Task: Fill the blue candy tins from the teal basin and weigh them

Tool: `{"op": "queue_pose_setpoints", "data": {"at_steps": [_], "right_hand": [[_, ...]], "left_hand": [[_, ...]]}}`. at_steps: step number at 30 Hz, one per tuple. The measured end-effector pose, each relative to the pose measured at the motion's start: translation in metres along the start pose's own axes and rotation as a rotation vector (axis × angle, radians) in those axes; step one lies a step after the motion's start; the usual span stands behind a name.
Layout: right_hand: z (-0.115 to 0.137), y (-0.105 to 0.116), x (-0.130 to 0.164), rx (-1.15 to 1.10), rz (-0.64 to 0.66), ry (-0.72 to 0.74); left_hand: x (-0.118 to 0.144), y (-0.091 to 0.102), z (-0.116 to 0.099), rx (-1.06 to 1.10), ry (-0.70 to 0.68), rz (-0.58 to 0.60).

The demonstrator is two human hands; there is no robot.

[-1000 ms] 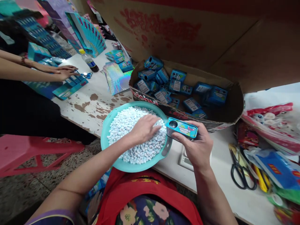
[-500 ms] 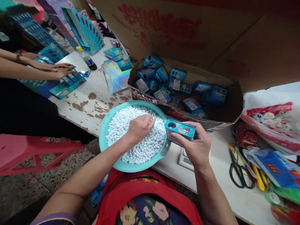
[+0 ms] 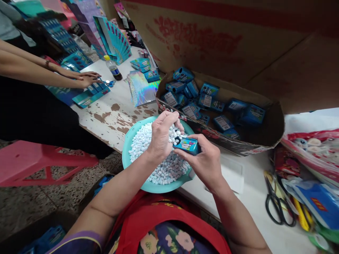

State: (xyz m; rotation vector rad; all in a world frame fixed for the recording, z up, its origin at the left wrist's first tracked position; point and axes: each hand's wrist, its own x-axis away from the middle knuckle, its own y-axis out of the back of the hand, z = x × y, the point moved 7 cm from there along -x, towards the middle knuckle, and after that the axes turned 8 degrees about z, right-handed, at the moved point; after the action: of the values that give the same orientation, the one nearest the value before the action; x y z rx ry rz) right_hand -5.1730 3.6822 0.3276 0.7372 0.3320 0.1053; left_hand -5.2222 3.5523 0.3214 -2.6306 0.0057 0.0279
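My left hand point(image 3: 164, 135) is cupped around a handful of small white candies point(image 3: 174, 133), held at the round hole in the end of a blue tin point(image 3: 188, 145). That tin, lettered "Caramelo Macizo", lies in the grip of my right hand point(image 3: 207, 158), thumb on the near side and fingers on the far side. Both hands are over a turquoise basin point(image 3: 127, 148) heaped with the same pale candies point(image 3: 140, 144). Whether any candy is inside the tin is hidden.
Behind the basin stands a cardboard box point(image 3: 265, 141) with several blue tins. Black scissors point(image 3: 277, 204) and a white scale point(image 3: 233, 174) lie to the right. At left, a co-worker's hands point(image 3: 88, 79) rest on blue packs near a bottle point(image 3: 113, 68) and a pink stool point(image 3: 39, 162).
My left hand has come up out of the candies with a handful and met the tin. My right hand has brought the tin leftward over the basin. The view has shifted a little.
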Motion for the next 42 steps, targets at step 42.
{"op": "queue_pose_setpoints", "data": {"at_steps": [42], "right_hand": [[-0.035,-0.013,-0.003,-0.594,-0.151,-0.154]], "left_hand": [[-0.012,-0.013,-0.026,-0.02,-0.133,0.04]]}}
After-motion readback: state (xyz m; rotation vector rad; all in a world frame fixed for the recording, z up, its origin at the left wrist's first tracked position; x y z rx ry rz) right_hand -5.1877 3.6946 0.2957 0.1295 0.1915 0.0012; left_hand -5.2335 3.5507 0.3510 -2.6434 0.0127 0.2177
